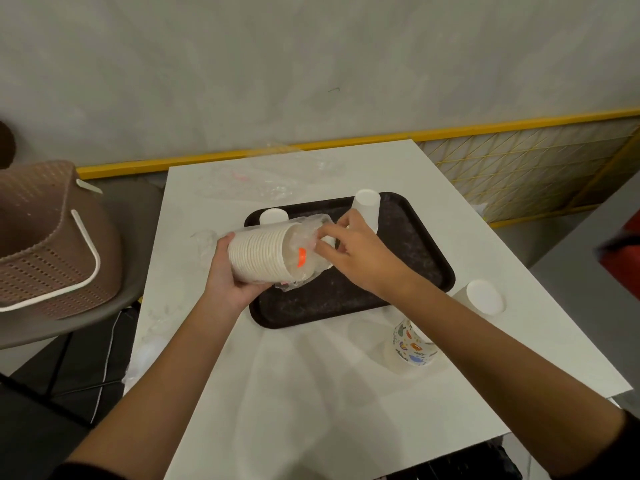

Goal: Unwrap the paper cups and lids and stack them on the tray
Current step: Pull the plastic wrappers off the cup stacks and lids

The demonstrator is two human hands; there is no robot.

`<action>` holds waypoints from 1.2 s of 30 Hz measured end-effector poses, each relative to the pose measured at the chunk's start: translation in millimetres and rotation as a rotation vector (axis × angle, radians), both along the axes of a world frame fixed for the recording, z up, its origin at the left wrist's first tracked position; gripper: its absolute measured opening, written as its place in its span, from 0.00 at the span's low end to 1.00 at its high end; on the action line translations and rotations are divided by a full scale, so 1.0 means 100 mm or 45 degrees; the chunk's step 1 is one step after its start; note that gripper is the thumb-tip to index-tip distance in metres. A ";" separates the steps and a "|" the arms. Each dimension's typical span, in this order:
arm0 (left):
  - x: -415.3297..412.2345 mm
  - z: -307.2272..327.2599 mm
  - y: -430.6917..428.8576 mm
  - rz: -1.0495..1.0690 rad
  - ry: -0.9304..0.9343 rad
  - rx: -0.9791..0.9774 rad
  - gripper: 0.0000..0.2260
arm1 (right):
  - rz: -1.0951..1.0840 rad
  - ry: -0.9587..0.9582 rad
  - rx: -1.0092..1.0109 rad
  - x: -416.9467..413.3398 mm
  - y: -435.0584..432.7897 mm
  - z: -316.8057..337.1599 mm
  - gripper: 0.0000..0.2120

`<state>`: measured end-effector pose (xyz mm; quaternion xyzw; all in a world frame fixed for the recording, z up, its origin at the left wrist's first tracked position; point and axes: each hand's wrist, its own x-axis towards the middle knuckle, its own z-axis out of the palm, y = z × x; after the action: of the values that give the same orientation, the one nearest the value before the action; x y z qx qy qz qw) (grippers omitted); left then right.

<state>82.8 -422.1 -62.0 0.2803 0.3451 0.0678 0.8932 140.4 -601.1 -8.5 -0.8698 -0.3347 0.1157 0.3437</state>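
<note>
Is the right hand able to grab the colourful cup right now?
Probably not yet: the right hand is pinching the plastic wrap on the stack, and the colourful cup sits under its forearm. Once it lets go, nothing else blocks it.

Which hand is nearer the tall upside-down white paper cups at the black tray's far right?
Right. The right hand sits just before the paper cups; the left hand grips the plastic-wrapped cream stack farther left.
</note>
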 end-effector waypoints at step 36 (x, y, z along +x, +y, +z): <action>-0.21 -0.02 -0.89 -0.141 0.051 1.332 0.39 | -0.058 0.669 0.266 -0.08 -0.14 0.09 0.41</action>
<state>62.0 -510.7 -64.4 0.7079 0.2667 0.1784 0.6293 132.5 -615.4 0.4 -0.7771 -0.2246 0.2944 0.5089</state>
